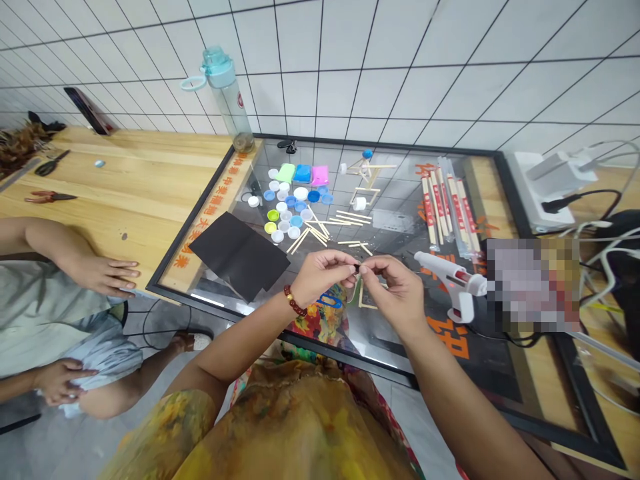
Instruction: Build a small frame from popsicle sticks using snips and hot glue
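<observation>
Taking the white glue gun (455, 283) as the landmark, the black paper (240, 253) lies well to its left on the glass worktop (375, 337). Bottle caps (286, 216) and loose wooden sticks (353, 217) sit left of the gun and farther from the person.

Next comes the left hand (325, 277), reaching in from the gun's left, its thumb and forefinger narrowed to a pinch on a small dark piece (357, 269). That piece is level with the gun's nozzle end or nearly so, off to its left, between the two hands; it is too covered for its long axis to be told. The right hand (395, 290) pinches the same piece from the other side, and of the two it is clearly nearer the gun.

The gun's long axis runs from its nozzle, which points left toward the right hand, back to the rear end at right. Packets of sticks (453, 207) lie just beyond the gun.
</observation>
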Demonstrator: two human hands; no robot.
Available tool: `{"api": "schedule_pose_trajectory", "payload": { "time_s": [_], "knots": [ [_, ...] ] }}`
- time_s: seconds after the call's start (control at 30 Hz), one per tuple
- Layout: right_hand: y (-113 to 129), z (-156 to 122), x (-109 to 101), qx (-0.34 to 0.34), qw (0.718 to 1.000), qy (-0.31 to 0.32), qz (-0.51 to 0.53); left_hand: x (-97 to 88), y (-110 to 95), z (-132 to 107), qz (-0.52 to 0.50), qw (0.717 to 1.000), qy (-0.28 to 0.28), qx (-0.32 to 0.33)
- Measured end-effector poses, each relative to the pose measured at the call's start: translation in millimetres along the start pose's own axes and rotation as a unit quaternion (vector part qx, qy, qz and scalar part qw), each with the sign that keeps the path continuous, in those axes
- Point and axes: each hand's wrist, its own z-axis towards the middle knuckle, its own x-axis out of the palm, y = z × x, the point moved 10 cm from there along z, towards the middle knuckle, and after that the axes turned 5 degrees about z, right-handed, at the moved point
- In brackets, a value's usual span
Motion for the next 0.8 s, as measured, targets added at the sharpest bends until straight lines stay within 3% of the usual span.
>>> {"api": "schedule_pose_trajectory", "payload": {
  "time_s": [0.13,0.4,0.8],
  "knots": [
    [1.0,-1.3,-5.1,0.003,1.000,-0.021,0.001,-2.4,0.4,0.8,-0.027,1.000,-0.009,-0.007],
    [39.3,-6.9,1.7,-0.177,0.979,0.005,-0.103,-10.1,8.0,2.3,-0.061,0.997,-0.024,-0.034],
    [35.8,-6.6,2.1,-0.171,0.979,-0.006,-0.113,-9.8,5.8,1.8,-0.061,0.997,-0.031,-0.023]
  ]
}}
